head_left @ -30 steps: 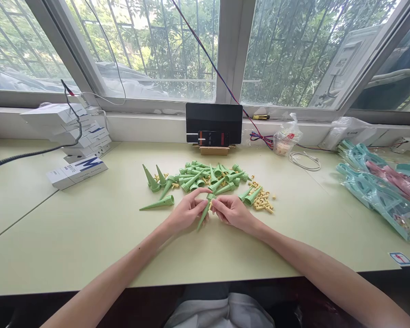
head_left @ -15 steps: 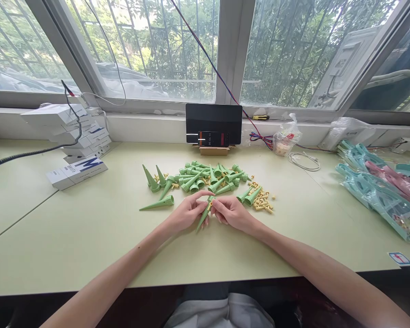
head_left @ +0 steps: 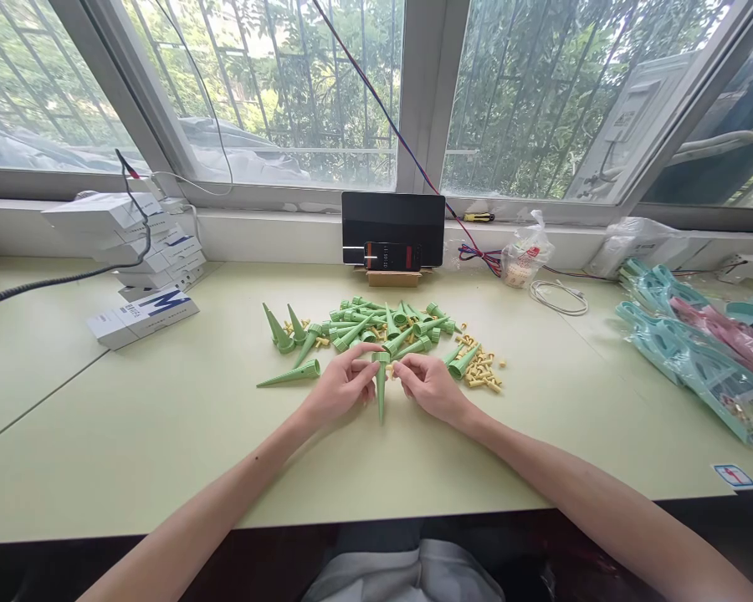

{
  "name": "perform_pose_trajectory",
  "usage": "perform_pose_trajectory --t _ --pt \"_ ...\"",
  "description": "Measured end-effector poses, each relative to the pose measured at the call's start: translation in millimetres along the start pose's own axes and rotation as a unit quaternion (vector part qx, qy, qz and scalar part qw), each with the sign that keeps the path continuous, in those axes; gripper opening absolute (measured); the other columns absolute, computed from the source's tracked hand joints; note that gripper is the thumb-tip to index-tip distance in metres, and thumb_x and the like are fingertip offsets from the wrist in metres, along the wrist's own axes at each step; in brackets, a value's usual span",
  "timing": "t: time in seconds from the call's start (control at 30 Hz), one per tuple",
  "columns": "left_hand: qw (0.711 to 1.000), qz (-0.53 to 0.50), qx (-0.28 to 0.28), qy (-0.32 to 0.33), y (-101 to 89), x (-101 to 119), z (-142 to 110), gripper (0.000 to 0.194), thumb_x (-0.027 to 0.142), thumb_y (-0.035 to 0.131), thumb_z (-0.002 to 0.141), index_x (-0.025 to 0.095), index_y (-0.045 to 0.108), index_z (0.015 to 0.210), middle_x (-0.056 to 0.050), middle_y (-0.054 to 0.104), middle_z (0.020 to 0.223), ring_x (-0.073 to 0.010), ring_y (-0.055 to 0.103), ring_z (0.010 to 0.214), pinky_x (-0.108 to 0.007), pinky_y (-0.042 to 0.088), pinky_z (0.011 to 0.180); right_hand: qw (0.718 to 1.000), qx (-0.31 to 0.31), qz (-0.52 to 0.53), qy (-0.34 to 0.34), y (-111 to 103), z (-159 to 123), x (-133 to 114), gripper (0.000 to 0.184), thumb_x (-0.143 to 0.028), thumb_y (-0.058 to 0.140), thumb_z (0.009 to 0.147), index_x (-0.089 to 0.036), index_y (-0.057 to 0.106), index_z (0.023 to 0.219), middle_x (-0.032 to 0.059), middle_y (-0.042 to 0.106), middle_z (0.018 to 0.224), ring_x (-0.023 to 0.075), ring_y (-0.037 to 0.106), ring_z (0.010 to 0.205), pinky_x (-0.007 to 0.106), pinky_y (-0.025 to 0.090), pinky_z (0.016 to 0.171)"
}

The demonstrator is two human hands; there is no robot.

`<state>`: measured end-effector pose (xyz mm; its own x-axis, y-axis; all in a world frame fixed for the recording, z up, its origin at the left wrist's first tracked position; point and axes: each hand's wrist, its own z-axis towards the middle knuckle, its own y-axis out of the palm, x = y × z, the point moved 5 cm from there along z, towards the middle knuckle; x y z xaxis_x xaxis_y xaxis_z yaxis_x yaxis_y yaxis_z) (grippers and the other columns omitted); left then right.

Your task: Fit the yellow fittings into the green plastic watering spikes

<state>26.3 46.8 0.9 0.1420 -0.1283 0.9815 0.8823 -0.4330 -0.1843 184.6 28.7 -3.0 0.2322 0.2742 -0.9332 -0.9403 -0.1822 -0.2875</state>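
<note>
My left hand (head_left: 345, 376) grips a green plastic spike (head_left: 381, 389) by its ribbed cap end, with the point hanging down toward me. Close on the right, my right hand (head_left: 430, 383) pinches a small yellow plug (head_left: 390, 370) beside the spike's shaft. Whether the plug touches the spike, I cannot tell. Behind the hands lies a heap of green spikes (head_left: 351, 334) with small yellow pieces among them. Loose yellow plugs (head_left: 482, 369) are scattered to the right of my right hand. A single green spike (head_left: 292, 374) lies on its side left of my left hand.
A phone (head_left: 392, 256) leans on a dark tablet (head_left: 392, 217) at the back of the table (head_left: 289, 477). White boxes (head_left: 144, 316) are stacked on the left. Teal items in plastic bags (head_left: 690, 359) lie on the right, near a coiled white cable (head_left: 560, 298).
The spike has turned from slanting toward the lower left to hanging nearly straight down. My right hand has drawn slightly away from it with the yellow plug.
</note>
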Motion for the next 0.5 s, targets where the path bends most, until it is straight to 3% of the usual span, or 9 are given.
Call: perform_pose_trajectory --t 0.23,0.4,0.5 --pt "0.996 0.090 0.017 0.019 -3.6 -2.4 -0.2 0.038 0.049 0.052 0.093 0.020 0.055 0.117 0.001 0.062 0.069 -0.0123 0.055 0.052 -0.024 0.045 0.051 0.997 0.016 -0.070 0.001 -1.8 2.3 3.5 0.035 -0.040 0.048 0.095 -0.017 0.055 0.069 -0.0027 0.049 0.056 0.0109 0.040 0.051 0.025 0.032 0.051" --pt "0.974 0.215 0.041 0.057 -6.5 -3.3 -0.7 0.031 0.045 0.053 0.093 0.019 0.061 0.108 0.002 0.059 0.066 -0.0148 0.057 0.064 -0.026 0.045 0.063 0.986 0.015 -0.156 -0.047 -2.5 2.5 5.8 0.036 -0.035 0.047 0.096 -0.017 0.056 0.065 -0.0024 0.050 0.058 0.0108 0.039 0.054 0.026 0.029 0.053" --pt "0.960 0.269 0.048 0.061 -7.0 -4.8 -0.8 0.030 0.043 0.051 0.094 0.019 0.063 0.105 0.003 0.055 0.062 -0.0133 0.049 0.059 -0.026 0.040 0.059 0.982 0.019 -0.181 -0.042 -4.3 3.0 9.2 0.031 -0.034 0.049 0.095 -0.017 0.061 0.071 -0.0023 0.053 0.059 0.0108 0.041 0.053 0.025 0.031 0.053"
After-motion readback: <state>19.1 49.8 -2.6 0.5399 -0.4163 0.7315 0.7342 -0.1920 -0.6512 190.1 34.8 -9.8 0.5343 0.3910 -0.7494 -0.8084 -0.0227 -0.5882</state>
